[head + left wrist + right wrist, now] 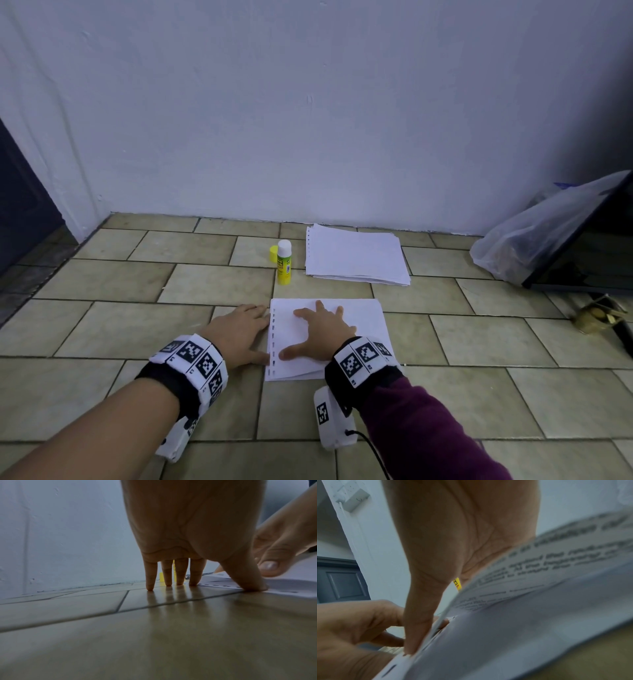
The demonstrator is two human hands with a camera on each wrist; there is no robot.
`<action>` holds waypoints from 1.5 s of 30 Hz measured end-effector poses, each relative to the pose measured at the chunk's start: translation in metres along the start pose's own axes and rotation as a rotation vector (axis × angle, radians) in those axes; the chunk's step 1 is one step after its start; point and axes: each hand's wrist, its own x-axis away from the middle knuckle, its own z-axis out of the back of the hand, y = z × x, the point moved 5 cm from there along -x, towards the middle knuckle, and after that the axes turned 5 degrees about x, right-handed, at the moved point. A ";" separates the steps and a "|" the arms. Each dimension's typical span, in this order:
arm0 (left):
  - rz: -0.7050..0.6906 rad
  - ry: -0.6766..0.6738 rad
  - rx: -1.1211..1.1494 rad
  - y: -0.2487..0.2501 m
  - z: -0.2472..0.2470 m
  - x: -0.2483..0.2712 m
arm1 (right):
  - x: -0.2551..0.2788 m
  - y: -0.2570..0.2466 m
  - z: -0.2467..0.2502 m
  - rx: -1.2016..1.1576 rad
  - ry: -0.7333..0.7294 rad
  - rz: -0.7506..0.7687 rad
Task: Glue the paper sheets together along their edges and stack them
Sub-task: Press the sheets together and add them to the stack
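Note:
A few white sheets (363, 318) with a punched left edge lie on the tiled floor (137, 335) in front of me. My right hand (318, 329) rests flat on them, fingers spread; its thumb (416, 628) presses the punched edge, and the top sheet (539, 568) bows up there, showing print. My left hand (246, 329) lies flat on the floor against that edge, its straight fingertips (197, 573) on the tile and its thumb on the paper (291, 586). Behind stand an uncapped yellow glue stick (284, 262), its cap (273, 251) and a paper stack (356, 255).
A white wall (308, 120) closes the back. At the right a clear plastic bag (534, 240) and a dark panel (599, 257) lean toward the floor, with a small brass object (596, 317) below them. A dark door (24, 205) is at far left.

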 end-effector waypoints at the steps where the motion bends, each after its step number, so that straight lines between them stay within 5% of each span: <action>1: -0.004 0.003 0.002 0.000 0.000 0.001 | 0.000 0.000 0.000 0.000 0.002 -0.002; 45: -0.049 0.019 0.202 -0.005 0.004 0.005 | 0.005 -0.005 0.002 0.036 -0.057 0.024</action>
